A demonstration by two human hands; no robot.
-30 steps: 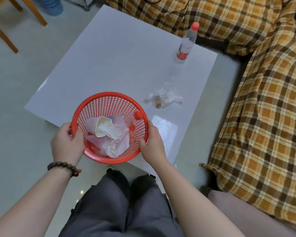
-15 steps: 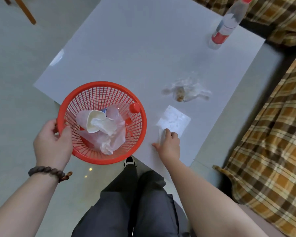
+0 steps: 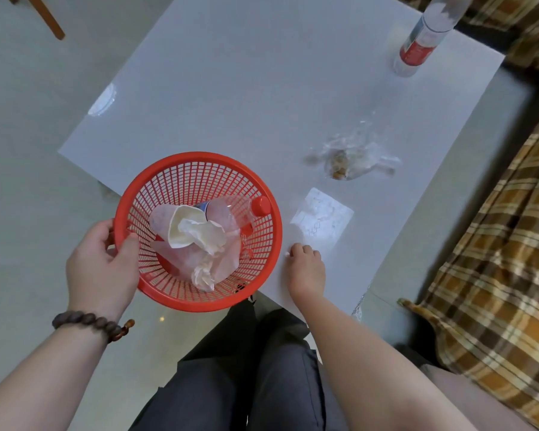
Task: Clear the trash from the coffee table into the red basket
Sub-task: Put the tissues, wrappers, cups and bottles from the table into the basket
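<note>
left hand (image 3: 101,269) grips the round red plastic mesh basket (image 3: 156,281) by its rim. right hand (image 3: 305,265), fingers curled, pinches the near corner of the flat white square tissue (image 3: 322,217), which lies just ahead of it on the grey coffee table (image 3: 246,88).

The basket (image 3: 196,169) is bright red mesh, holding a cream paper cup (image 3: 182,227) and a clear bottle with a red cap (image 3: 260,205). The bench (image 3: 262,73) is pale grey. The sofa cover (image 3: 495,275) is orange-brown plaid. The standing bottle (image 3: 417,48) bears a red-and-white label.

red basket (image 3: 263,244) (part-filled), flat wrapper (image 3: 322,219), perhaps paper
</note>
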